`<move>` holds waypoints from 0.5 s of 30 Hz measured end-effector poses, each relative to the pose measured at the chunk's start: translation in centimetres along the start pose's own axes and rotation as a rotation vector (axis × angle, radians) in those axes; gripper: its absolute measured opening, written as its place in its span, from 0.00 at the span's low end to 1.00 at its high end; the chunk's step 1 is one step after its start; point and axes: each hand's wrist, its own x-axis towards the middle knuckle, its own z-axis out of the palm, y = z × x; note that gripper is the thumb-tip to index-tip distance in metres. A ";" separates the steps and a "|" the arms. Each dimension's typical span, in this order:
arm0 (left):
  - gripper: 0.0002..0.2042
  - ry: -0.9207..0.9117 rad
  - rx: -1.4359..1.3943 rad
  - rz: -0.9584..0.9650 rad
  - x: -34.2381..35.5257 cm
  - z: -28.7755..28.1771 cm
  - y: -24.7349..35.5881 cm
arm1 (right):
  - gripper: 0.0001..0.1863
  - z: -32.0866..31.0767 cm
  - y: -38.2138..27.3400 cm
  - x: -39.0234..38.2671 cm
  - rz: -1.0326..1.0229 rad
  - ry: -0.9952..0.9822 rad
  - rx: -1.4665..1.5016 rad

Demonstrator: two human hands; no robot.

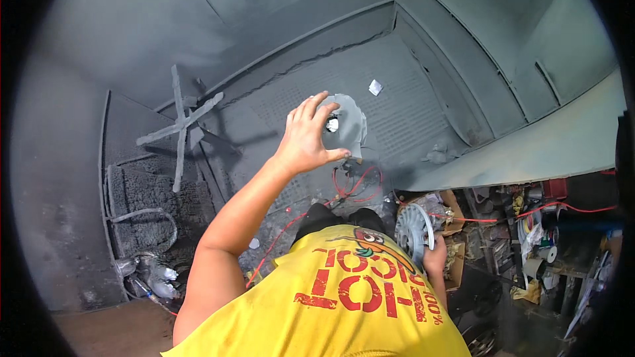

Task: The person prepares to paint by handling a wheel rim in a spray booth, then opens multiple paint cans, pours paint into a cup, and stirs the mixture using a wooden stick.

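Observation:
My left hand [307,133] reaches forward with its fingers spread and curved, holding nothing. Just beyond its fingertips is a round grey disc [354,125] with ragged edges and a dark opening near its middle, where something white shows. Whether the hand touches the disc I cannot tell. At my right side, my right hand [434,256] grips the rim of a silver-grey spoked wheel cover [413,230], held on edge against my yellow shirt. Its fingers are partly hidden.
A grey cross-shaped stand [181,125] rises at the left. Red hose [360,188] loops over the floor by my feet. Cardboard boxes [454,264] and cluttered shelves [549,251] fill the right. A pale curved panel [529,149] juts in there. A crumpled scrap [376,87] lies ahead.

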 end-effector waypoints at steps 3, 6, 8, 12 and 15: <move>0.44 0.134 -0.138 -0.111 -1.4 0.7 -0.3 | 0.16 -2.0 -3.4 0.7 -0.124 0.068 0.041; 0.33 0.328 -0.364 -0.197 -5.6 3.0 -3.4 | 0.20 -6.7 -15.9 0.0 0.060 0.082 0.485; 0.32 0.173 -0.542 -0.249 -7.4 2.8 -2.3 | 0.21 -9.3 -21.1 -0.2 0.000 0.080 0.767; 0.35 -0.045 -0.833 -0.192 -8.1 2.4 -0.3 | 0.27 -12.3 -28.3 0.2 -0.069 0.001 1.094; 0.42 -0.003 -1.374 -0.098 -7.4 1.3 1.0 | 0.29 -10.7 -30.0 2.5 -0.065 -0.206 1.315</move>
